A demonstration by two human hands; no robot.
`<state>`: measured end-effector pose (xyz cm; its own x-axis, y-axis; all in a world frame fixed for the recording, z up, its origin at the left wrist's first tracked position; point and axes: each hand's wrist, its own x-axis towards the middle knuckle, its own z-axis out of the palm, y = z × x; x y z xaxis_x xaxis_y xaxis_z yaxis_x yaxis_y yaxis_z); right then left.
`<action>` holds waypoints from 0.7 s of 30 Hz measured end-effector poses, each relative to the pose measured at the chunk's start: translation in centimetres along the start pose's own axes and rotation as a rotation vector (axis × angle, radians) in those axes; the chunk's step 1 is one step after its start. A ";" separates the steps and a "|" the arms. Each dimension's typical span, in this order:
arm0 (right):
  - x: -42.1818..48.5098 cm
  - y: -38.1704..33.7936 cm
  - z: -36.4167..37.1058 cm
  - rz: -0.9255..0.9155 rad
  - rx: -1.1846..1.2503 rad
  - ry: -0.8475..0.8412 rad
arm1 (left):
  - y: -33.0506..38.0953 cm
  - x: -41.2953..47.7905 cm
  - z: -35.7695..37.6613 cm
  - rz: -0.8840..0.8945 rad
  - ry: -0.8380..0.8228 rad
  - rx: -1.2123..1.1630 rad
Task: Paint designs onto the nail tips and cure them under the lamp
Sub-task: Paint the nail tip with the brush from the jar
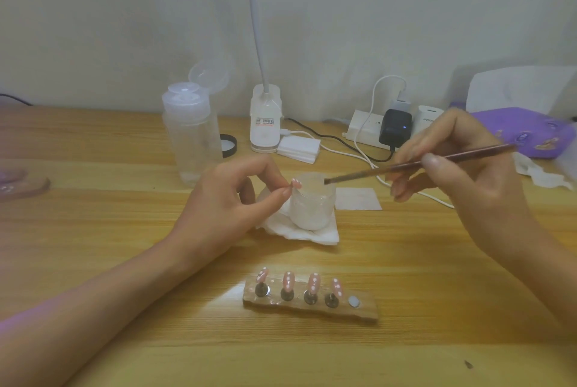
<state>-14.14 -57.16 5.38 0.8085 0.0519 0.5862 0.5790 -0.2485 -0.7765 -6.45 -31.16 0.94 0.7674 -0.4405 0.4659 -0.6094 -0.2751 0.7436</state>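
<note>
This is a home desk set up for nail art. A white gooseneck lamp (pixel 265 118) stands at the back of a wooden desk (pixel 93 230), against a plain wall (pixel 125 12). Right of the lamp lies a power strip (pixel 363 129) with chargers. Left of it is a clear pump bottle (pixel 190 133), and in front of it a stand (pixel 312 308) of painted nail tips (pixel 313 283).

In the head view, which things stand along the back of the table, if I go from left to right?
Clear pump bottle → black lid → white lamp base → stack of white pads → black charger → purple case.
</note>
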 end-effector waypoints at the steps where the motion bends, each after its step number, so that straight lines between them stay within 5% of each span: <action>1: -0.2 0.0 0.1 -0.016 -0.008 -0.007 | 0.0 0.0 0.0 -0.002 0.001 0.004; 8: -0.3 0.8 -0.4 -0.057 -0.031 0.062 | -0.1 0.0 -0.1 -0.003 0.001 0.008; 13: 0.2 -0.3 -0.6 -0.136 -0.046 0.291 | 0.2 -0.1 -0.4 -0.004 0.044 -0.065; 21: 0.6 -2.0 5.4 0.003 -0.188 -0.063 | 1.2 0.0 -1.1 -0.055 -0.075 -0.622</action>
<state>-14.22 -51.44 6.08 0.8188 0.1094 0.5636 0.5511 -0.4250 -0.7181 -6.92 -30.56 2.34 0.7645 -0.5050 0.4006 -0.3217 0.2396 0.9160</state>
